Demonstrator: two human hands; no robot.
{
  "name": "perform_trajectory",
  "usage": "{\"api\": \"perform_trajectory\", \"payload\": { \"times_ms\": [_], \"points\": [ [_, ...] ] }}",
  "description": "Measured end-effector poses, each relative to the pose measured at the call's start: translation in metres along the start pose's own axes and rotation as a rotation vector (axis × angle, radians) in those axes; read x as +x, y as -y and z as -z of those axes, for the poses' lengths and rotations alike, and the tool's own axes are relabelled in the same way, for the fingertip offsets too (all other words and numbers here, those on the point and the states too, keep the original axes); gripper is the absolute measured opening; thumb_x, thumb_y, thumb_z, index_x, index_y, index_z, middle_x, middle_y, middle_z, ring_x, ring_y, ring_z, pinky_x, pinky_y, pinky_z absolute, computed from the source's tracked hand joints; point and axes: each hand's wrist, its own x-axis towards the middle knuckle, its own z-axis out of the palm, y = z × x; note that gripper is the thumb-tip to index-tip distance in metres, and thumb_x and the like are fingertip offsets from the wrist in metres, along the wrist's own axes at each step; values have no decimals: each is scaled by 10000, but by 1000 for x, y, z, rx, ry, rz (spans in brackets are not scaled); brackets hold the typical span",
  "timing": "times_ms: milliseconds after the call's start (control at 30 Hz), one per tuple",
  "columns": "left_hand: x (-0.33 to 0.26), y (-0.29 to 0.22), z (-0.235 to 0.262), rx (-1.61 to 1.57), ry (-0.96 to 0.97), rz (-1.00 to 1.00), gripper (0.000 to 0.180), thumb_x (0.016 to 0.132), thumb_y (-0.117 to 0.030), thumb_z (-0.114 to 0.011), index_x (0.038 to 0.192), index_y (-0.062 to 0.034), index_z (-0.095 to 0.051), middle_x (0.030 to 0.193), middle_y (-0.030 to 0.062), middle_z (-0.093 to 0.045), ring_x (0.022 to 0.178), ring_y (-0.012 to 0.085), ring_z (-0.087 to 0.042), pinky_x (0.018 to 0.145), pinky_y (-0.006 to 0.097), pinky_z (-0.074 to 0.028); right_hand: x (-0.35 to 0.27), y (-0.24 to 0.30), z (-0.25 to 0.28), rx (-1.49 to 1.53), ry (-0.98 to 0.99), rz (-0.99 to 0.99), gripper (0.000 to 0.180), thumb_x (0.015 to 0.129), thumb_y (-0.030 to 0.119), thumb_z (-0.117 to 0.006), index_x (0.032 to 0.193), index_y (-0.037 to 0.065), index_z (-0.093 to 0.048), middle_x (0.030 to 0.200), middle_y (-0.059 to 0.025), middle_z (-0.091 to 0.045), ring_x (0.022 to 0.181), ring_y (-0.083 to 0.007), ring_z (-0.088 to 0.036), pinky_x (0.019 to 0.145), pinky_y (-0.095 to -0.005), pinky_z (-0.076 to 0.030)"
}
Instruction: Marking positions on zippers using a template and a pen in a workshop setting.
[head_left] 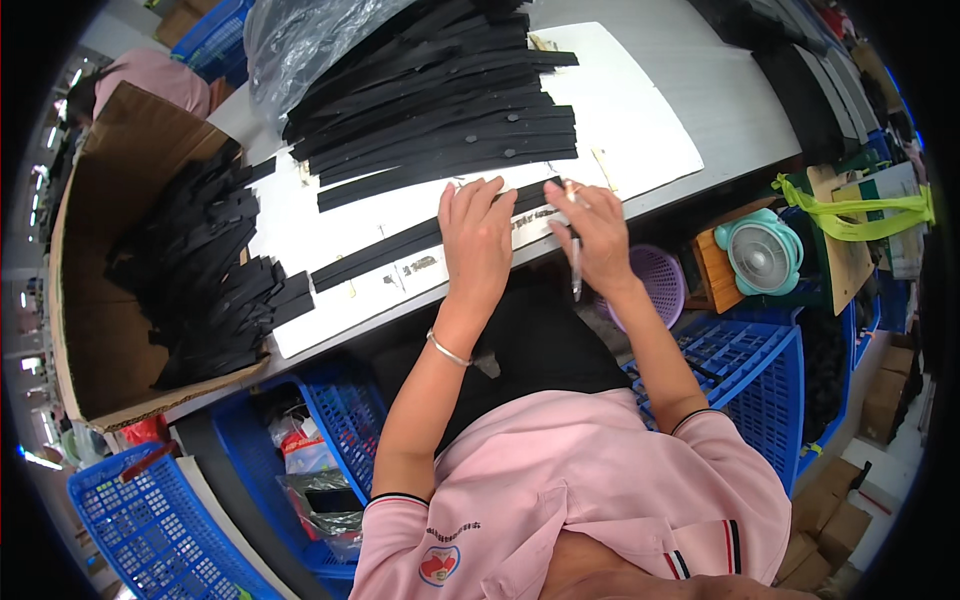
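Note:
A long black fabric strip (375,255) lies near the front edge of a white board (640,125) on the table. My left hand (475,240) rests on this strip with its fingers stretched out, pressing it flat. My right hand (600,235) is at the strip's right end, its fingers closed around a slim pen (576,268) whose clear end points down toward me. Fingers hide the pen's tip. Just beyond my hands, many more black strips (430,110) lie stacked in overlapping rows. Dark marks (420,264) show on the board beside the strip.
At left, a cardboard box (85,250) on its side holds a heap of black strips (195,270). Clear plastic film (300,50) covers the pile's far left. Blue baskets (150,520) stand below the table. A purple basket (658,285) and teal fan (762,252) are at right.

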Motion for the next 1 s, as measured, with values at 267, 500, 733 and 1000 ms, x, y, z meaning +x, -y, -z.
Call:
{"api": "perform_trajectory", "payload": {
  "times_ms": [267,500,733,1000],
  "points": [
    [-50,15,42,245,118,105,325,984,-116,-629,1293,-25,-672,1372,96,-643,1407,321,-481,1205,689,-96,-14,-53,15,-136,-61,-108,329,926,96,-718,1251,139,-739,1118,-49,-714,1136,-226,-624,1115,-446,-388],
    [-94,41,79,380,62,346,511,993,-263,-665,1448,-53,-564,1527,96,-532,1480,332,-396,1180,715,-7,-19,-51,9,-137,-111,-142,301,956,72,-687,1244,138,-747,1097,-68,-697,1117,-214,-632,1128,-434,-391],
    [-105,54,83,350,-20,334,515,972,-282,-695,1437,-87,-589,1511,85,-552,1487,318,-390,1210,663,-54,1,-28,14,-86,-31,-256,250,1007,108,-635,1241,124,-719,1103,-49,-747,1119,-228,-631,1132,-432,-387],
    [-106,55,82,326,-90,320,513,940,-270,-729,1404,-83,-620,1461,85,-589,1456,307,-419,1202,578,-178,61,84,-30,602,195,-374,153,1000,147,-662,1045,25,-744,919,-40,-743,943,-171,-660,897,-322,-485]
  ]
}}
